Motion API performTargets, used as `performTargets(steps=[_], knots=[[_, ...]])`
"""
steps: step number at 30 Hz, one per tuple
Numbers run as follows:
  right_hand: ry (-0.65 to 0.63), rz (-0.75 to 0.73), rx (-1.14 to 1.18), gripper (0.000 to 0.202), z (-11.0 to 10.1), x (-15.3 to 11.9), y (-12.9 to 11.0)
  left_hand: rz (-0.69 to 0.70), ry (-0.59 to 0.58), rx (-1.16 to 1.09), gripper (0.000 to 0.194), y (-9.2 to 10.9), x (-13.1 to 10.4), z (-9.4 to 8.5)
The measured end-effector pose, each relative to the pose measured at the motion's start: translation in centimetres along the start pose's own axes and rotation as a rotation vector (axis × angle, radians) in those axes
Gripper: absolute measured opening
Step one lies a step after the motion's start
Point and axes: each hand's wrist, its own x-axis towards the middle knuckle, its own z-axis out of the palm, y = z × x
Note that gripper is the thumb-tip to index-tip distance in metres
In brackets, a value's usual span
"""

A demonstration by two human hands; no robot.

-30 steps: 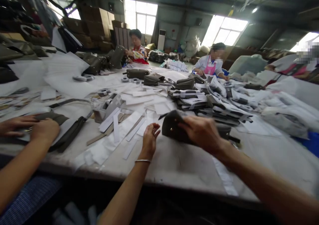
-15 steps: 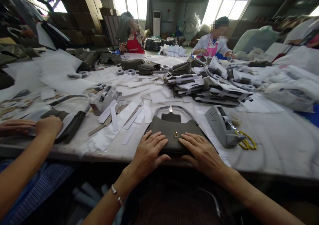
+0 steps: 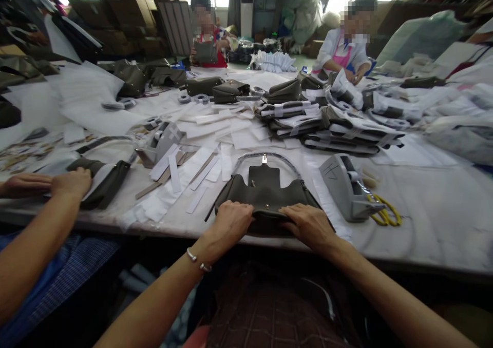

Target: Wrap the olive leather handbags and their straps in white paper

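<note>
Piled bags (image 3: 344,133) and aprons (image 3: 341,58) show a workshop.

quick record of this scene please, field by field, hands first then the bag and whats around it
left hand: grips near edge of bag, left part
right hand: grips same edge, right part
bag: dark, on table, tab pointing away from the person
handle: arched beyond the bag
right of bag: grey dispenser, yellow loops
left of bag: paper strips
beyond: stacked bags
far left: co-worker's hand on another bag
across table: two people
</note>
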Motion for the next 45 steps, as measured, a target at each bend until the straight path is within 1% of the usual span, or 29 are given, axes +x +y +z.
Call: performTargets(steps=[2, 4, 6, 8, 10, 13, 15, 16, 18, 19, 22, 23, 25, 27, 29, 32, 34, 37, 40, 43, 45], knots=[[-0.029, -0.003, -0.002, 0.029, -0.6, 0.6, -0.5, 0.025, -0.005, 0.01, 0.02, 0.5, 0.5, -0.3], [-0.049, -0.006, -0.023, 0.036, -1.0, 1.6, -1.1, 0.054, 0.014, -0.017, 0.02, 0.8, 0.9, -0.2], [-0.068, -0.002, -0.043, 0.038, -0.9, 2.7, -1.3, 0.076, 0.068, -0.082, 0.016, 0.8, 1.4, 0.2], [-0.109, 0.013, -0.029, 0.037, -0.6, 3.9, -1.1, 0.085, 0.133, -0.169, 0.012, 0.3, 2.0, 0.9], [-0.182, 0.039, 0.036, 0.035, -0.4, 5.0, -0.4, 0.089, 0.157, -0.248, 0.01, -0.4, 2.7, 1.4], [-0.333, 0.047, 0.203, 0.024, -0.8, 6.3, 1.0, 0.133, 0.128, -0.281, 0.014, -1.4, 3.5, 1.8], [-0.403, -0.001, 0.3, 0.015, -1.2, 6.5, 1.7, 0.176, 0.134, -0.238, 0.017, -1.7, 3.5, 2.1], [-0.412, -0.041, 0.325, 0.013, -1.4, 6.4, 1.8, 0.2, 0.156, -0.205, 0.016, -1.7, 3.2, 2.4], [-0.366, -0.135, 0.315, 0.016, -1.4, 5.7, 1.8, 0.238, 0.231, -0.136, 0.011, -1.2, 2.4, 3.3], [-0.315, -0.177, 0.284, 0.019, -1.1, 5.2, 1.6, 0.255, 0.283, -0.107, 0.014, -0.9, 1.7, 4.0], [-0.111, -0.252, 0.146, 0.025, 0.3, 3.1, 0.5, 0.261, 0.449, -0.034, 0.034, 0.0, -0.3, 6.1], [-0.037, -0.261, 0.106, 0.027, 0.9, 2.3, 0.1, 0.249, 0.485, -0.01, 0.04, 0.2, -0.9, 6.7], [0.092, -0.262, 0.043, 0.033, 1.9, 1.0, -0.7, 0.216, 0.505, 0.034, 0.048, 0.4, -1.9, 7.7], [0.168, -0.25, 0.003, 0.04, 2.5, 0.0, -1.1, 0.192, 0.483, 0.066, 0.053, 0.5, -2.6, 8.2], [0.167, -0.25, -0.022, 0.046, 2.5, -0.7, -0.9, 0.185, 0.457, 0.08, 0.056, 0.4, -3.1, 8.3], [0.113, -0.27, -0.046, 0.054, 2.1, -1.6, -0.1, 0.154, 0.448, 0.069, 0.059, 0.3, -3.5, 8.1], [0.084, -0.255, -0.068, 0.058, 2.2, -2.4, 0.3, 0.112, 0.452, 0.046, 0.064, 0.4, -3.7, 8.1], [0.082, -0.189, -0.095, 0.061, 3.2, -4.1, 0.3, 0.06, 0.443, 0.011, 0.076, 0.8, -4.1, 8.4], [0.075, -0.134, -0.099, 0.07, 4.1, -5.4, -0.2, 0.042, 0.42, 0.009, 0.09, 1.1, -4.1, 8.6], [0.013, -0.083, -0.06, 0.073, 3.5, -5.0, -0.7, 0.044, 0.398, 0.022, 0.096, 1.4, -3.6, 8.4], [-0.033, -0.036, 0.005, 0.067, 2.4, -3.5, -1.2, 0.056, 0.388, 0.029, 0.095, 1.4, -3.2, 8.2]])
